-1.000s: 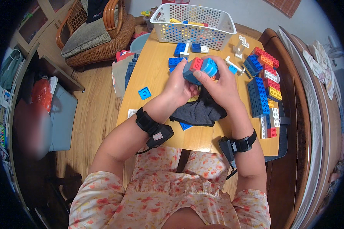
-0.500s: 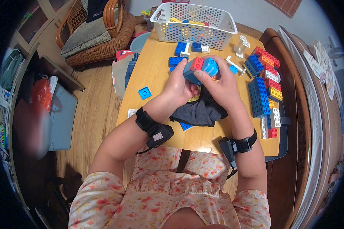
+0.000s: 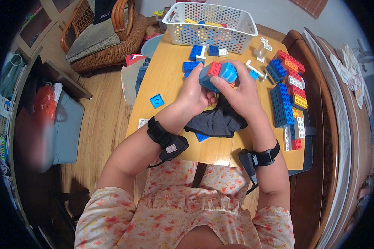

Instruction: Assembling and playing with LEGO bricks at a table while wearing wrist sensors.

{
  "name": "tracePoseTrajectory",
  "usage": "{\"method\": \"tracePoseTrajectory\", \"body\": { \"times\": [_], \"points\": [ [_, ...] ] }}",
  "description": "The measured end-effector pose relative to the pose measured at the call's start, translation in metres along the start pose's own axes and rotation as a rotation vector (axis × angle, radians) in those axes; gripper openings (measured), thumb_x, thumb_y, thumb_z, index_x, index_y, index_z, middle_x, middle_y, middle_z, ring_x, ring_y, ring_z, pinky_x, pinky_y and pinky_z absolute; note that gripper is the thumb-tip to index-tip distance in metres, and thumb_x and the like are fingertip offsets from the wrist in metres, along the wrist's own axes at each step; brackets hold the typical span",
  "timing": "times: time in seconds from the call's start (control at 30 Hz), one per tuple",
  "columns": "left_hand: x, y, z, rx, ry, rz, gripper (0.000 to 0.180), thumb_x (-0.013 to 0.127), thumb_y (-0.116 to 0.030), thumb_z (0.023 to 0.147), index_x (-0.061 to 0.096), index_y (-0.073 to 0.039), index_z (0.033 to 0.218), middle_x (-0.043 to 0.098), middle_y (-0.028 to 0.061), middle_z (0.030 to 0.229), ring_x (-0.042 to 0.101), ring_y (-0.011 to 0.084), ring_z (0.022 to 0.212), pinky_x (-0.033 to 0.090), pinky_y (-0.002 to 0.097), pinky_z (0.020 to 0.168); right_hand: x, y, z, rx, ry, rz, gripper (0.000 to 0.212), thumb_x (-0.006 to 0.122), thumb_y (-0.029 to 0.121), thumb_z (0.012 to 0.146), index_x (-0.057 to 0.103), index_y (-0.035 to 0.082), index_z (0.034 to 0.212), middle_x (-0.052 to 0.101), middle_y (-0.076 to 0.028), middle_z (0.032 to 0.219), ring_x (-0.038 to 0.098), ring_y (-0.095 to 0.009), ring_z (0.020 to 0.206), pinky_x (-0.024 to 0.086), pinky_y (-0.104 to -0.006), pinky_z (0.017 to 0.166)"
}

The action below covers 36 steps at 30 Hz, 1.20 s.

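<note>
Both my hands hold a small block assembly (image 3: 210, 78) above the middle of the table. It joins a red brick (image 3: 214, 68) on top with blue bricks and a rounded light-blue piece (image 3: 228, 73). My left hand (image 3: 192, 93) grips its left side, thumb along the blue face, fingers curled under it. My right hand (image 3: 242, 92) wraps the right side, with its thumb near the light-blue piece. The underside is hidden by my fingers. Beneath my hands lies a dark grey cloth (image 3: 216, 121), with part of a blue brick (image 3: 202, 137) showing at its lower edge.
A white perforated basket (image 3: 212, 39) with bricks stands at the table's far edge. Several blue and white pieces (image 3: 196, 52) lie in front of it. Stacked coloured bricks (image 3: 282, 106) line the right side. A flat blue piece (image 3: 157, 101) lies at left. A wicker chair (image 3: 106, 45) stands beyond.
</note>
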State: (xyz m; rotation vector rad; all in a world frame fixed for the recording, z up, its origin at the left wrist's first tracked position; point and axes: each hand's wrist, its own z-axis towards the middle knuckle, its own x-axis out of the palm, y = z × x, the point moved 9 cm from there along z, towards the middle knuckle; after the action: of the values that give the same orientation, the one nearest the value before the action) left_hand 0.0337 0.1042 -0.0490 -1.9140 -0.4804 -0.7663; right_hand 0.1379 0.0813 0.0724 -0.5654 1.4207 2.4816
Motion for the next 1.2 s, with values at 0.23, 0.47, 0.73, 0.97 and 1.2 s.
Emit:
{"method": "tracePoseTrajectory", "body": {
  "times": [0.23,0.47,0.73,0.97,1.2],
  "points": [
    [0.000,0.001,-0.002,0.000,-0.025,-0.005,0.047,0.037,-0.060,0.097,0.058,-0.021,0.110,0.061,0.0006,0.091,0.050,0.0147,0.067,0.041,0.0292,0.060,0.000,-0.001,-0.001,-0.012,-0.002,-0.014,0.050,0.076,0.035,0.083,0.058,0.006,0.120,0.069,-0.014,0.096,0.068,-0.023,0.085,0.053,-0.0336,0.076],
    [-0.004,0.003,-0.002,-0.018,-0.035,-0.001,0.047,0.040,-0.061,0.096,0.060,-0.022,0.111,0.061,0.0003,0.096,0.053,0.0147,0.071,0.043,0.0300,0.063,-0.001,0.004,-0.001,-0.045,-0.015,-0.057,0.051,0.076,0.035,0.082,0.058,0.007,0.120,0.069,-0.015,0.094,0.069,-0.027,0.085,0.053,-0.0347,0.075],
    [0.003,0.000,-0.005,-0.012,0.015,-0.018,0.048,0.039,-0.060,0.096,0.060,-0.020,0.112,0.062,0.0013,0.098,0.057,0.0165,0.076,0.047,0.0306,0.070,-0.001,0.009,-0.002,-0.059,-0.016,-0.052,0.051,0.076,0.036,0.081,0.058,0.007,0.119,0.069,-0.015,0.094,0.069,-0.029,0.084,0.054,-0.0359,0.074],
    [0.004,0.000,-0.004,-0.023,0.022,0.023,0.049,0.039,-0.063,0.096,0.060,-0.020,0.107,0.059,-0.0012,0.085,0.047,0.0141,0.061,0.039,0.0294,0.056,0.002,-0.002,-0.001,0.009,-0.006,-0.043,0.051,0.076,0.036,0.082,0.058,0.007,0.119,0.069,-0.013,0.095,0.069,-0.024,0.086,0.053,-0.0336,0.076],
    [0.011,-0.002,-0.007,-0.018,0.047,0.069,0.051,0.039,-0.065,0.095,0.060,-0.020,0.106,0.058,-0.0014,0.082,0.044,0.0143,0.055,0.036,0.0292,0.051,0.002,-0.026,0.004,0.057,-0.033,0.241,0.046,0.076,0.031,0.085,0.058,0.005,0.117,0.068,-0.006,0.098,0.063,-0.012,0.086,0.052,-0.0283,0.077]
  ]
}}
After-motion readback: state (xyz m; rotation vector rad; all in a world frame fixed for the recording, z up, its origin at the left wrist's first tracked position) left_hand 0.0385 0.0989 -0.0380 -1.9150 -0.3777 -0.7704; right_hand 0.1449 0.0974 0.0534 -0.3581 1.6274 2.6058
